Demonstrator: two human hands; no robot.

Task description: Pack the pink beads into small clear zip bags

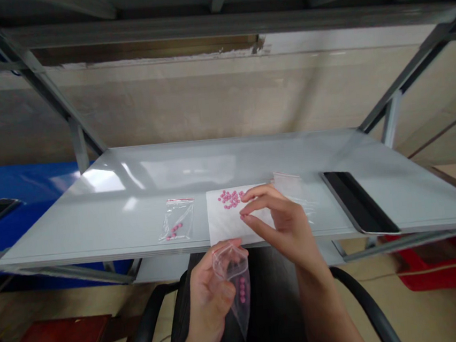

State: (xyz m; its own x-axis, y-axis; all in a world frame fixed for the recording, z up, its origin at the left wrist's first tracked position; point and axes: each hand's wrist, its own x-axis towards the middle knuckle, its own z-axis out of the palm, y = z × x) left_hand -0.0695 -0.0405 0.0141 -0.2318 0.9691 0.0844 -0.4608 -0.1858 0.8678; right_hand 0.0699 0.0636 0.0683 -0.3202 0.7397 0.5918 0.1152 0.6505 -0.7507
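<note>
Clear bag (242, 320), one: lower middle of the frame, over your lap (276, 300). Your left hand (209, 291) has its fingers closed on the film near the spread mouth; a short row of bagged pellets (242, 290), pink, inside. Hazard: limp film; a shifted grip could fold the mouth shut or tip the contents out.

Right hand (287, 221), one: right of centre, over the paper. Your thumb and forefinger stand narrow, tips almost meeting; whether a pellet sits between them, you cannot tell here. Hazard: a small round piece pinched off-centre would likely slip out and drop past the near edge.

White paper (225, 225), one sheet: centre, flat, reaching the near edge of the tabletop (116, 225). Hazard: your wrist brushing it could drag the sheet.

Second bag (179, 213), red-stripped, few pellets: left of centre, lying flat. Hazard: if unsealed, which does not show, a knock might spill it.

Loose pellets (229, 199), pink, one cluster: far part of the paper. Hazard: crowded; reaching for one could scatter its neighbours.

Spare bags (288, 184), apparently several: beyond your right hand, partly hidden. Hazard: films may cling together.
</note>
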